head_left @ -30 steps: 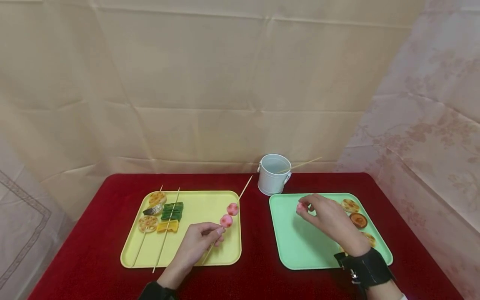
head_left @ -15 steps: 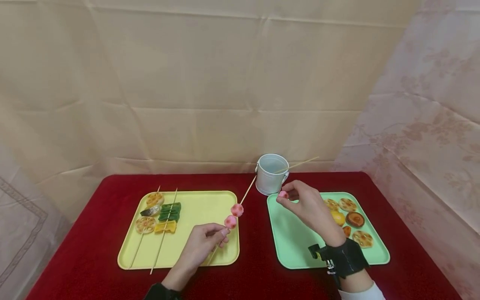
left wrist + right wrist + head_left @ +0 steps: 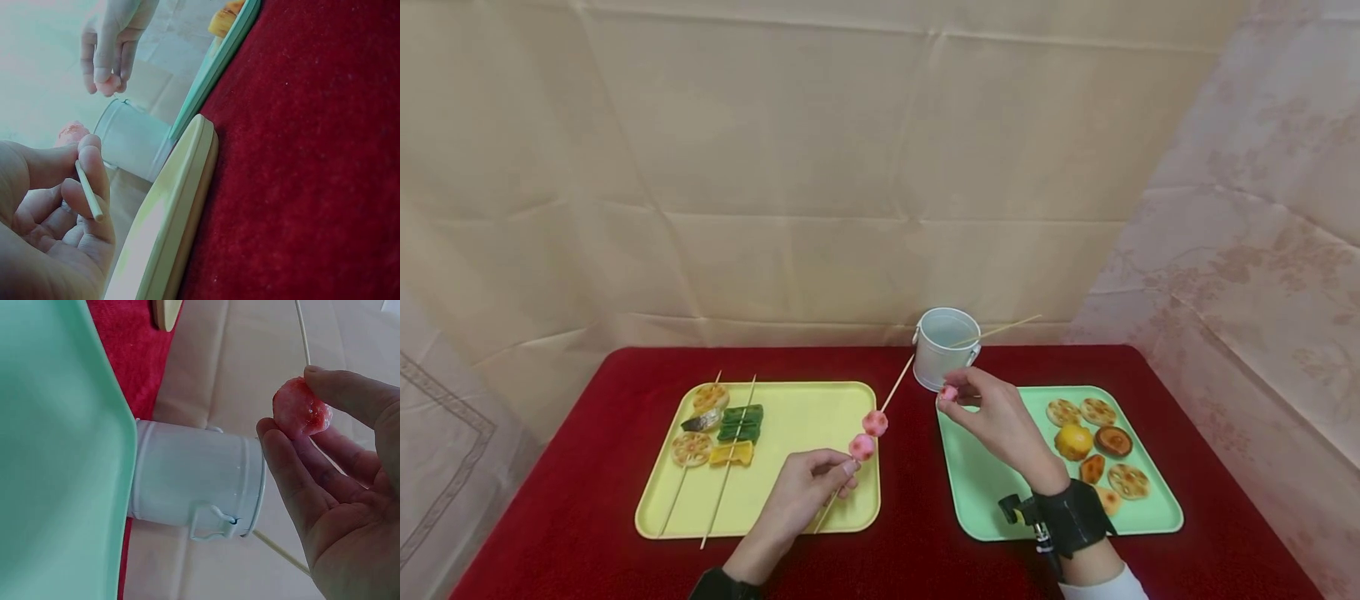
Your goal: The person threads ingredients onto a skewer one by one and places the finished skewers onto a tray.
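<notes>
My left hand (image 3: 808,492) pinches a thin wooden skewer (image 3: 898,383) near its lower end, over the right side of the yellow tray (image 3: 805,400). Two pink food balls are threaded on it, an upper one (image 3: 875,423) and a lower one (image 3: 861,447) just above the fingertips. The skewer's bare pointed end slants up toward the bucket. In my right hand (image 3: 1000,421), thumb and fingers pinch another pink ball (image 3: 302,407), red-spotted in the right wrist view. This ball is held to the right of the skewer's tip, near the green tray's back left corner.
The green tray (image 3: 992,492) holds lotus root slices (image 3: 1128,481), a mushroom cap (image 3: 1113,442) and a yellow ball (image 3: 1074,442). A white bucket (image 3: 936,358) with one skewer stands behind. Two loaded skewers lie on the yellow tray, one with green pieces (image 3: 741,424).
My right hand has carried its pink ball left from over the green tray toward the skewer, uncovering food there. My left hand has shifted slightly right with the skewer.
</notes>
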`<move>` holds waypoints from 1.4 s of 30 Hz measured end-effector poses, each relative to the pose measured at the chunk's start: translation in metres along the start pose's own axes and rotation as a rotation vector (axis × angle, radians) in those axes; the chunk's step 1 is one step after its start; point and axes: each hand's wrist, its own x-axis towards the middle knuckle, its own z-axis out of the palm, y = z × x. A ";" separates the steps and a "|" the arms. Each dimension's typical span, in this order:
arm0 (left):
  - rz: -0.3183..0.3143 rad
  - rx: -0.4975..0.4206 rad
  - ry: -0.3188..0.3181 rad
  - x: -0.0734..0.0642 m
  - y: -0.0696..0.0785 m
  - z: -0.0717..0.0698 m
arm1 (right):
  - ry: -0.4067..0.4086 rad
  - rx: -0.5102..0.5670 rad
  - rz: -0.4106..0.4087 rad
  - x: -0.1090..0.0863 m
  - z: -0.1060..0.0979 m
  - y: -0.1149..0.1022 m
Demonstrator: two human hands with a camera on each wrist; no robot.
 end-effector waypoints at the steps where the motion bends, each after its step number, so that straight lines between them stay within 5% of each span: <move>1: -0.005 0.006 0.000 0.000 -0.001 0.000 | 0.000 -0.001 -0.004 0.000 0.000 0.001; 7: -0.022 0.009 -0.002 0.000 -0.002 0.001 | 0.013 -0.021 0.011 -0.001 0.001 0.004; 13: -0.019 0.007 -0.014 -0.001 -0.003 0.001 | 0.026 0.032 0.133 0.001 0.006 0.008; 29: 0.005 0.023 -0.055 0.000 -0.004 0.003 | 0.073 0.460 0.388 0.005 0.019 0.021; 42: 0.038 0.039 -0.124 -0.003 -0.005 0.004 | 0.106 0.628 0.439 0.005 0.016 0.022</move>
